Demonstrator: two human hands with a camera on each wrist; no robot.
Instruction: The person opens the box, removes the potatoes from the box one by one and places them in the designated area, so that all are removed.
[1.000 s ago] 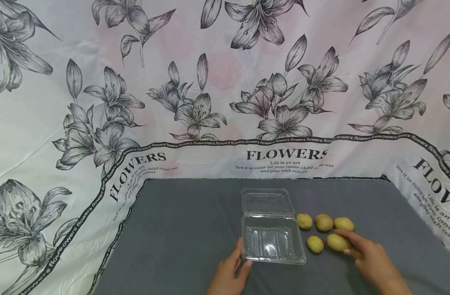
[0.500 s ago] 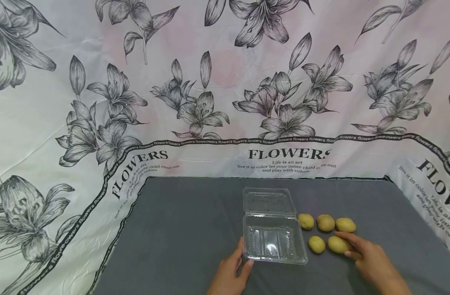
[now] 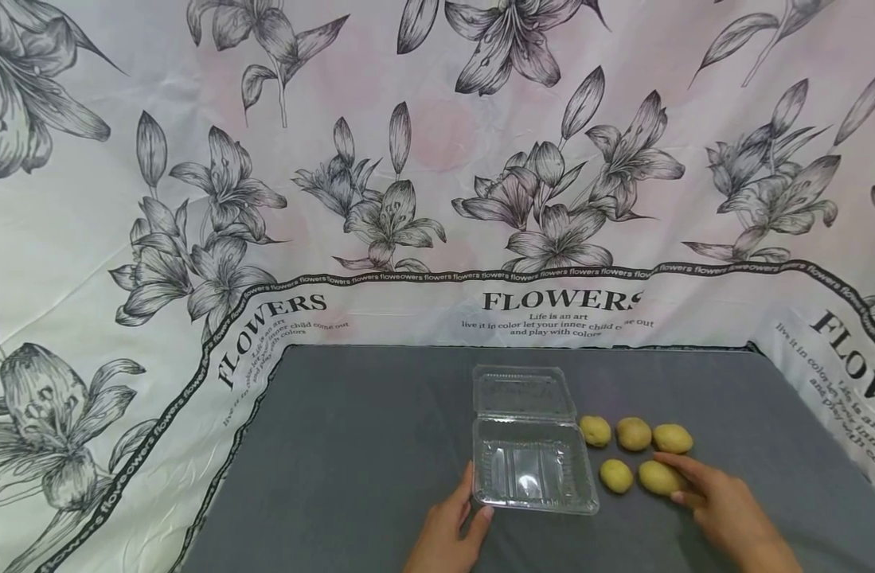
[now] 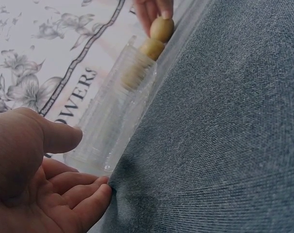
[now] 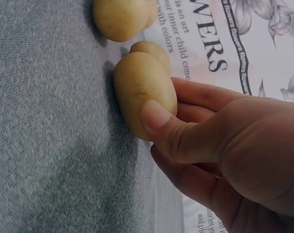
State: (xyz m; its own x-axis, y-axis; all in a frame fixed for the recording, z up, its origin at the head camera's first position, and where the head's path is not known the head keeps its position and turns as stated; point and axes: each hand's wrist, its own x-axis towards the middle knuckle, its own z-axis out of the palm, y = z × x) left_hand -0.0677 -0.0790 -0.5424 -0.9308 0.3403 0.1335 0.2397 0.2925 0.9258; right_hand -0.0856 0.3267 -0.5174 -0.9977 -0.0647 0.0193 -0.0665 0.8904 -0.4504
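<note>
A clear plastic clamshell container [image 3: 533, 465] lies on the grey cloth with its lid [image 3: 523, 392] folded back. My left hand [image 3: 447, 525] is at its near left corner, index finger along the side and thumb by the front edge. The left wrist view shows that hand's fingers loosely extended, the thumb apart from them. Right of the container, my right hand [image 3: 727, 505] pinches a potato [image 5: 142, 94] between thumb and fingers; it sits at table level. Another potato [image 3: 616, 476] lies just left of it, and more form a row behind, including a browner potato [image 3: 634, 434].
Grey cloth [image 3: 351, 446] covers the table. A white curtain [image 3: 401, 310] printed with flowers and lettering hangs along its back and sides. The potato [image 3: 595, 430] at the row's left end lies close to the container's right side.
The head view has shifted slightly. Both hands, the container and the potatoes keep the same places relative to one another.
</note>
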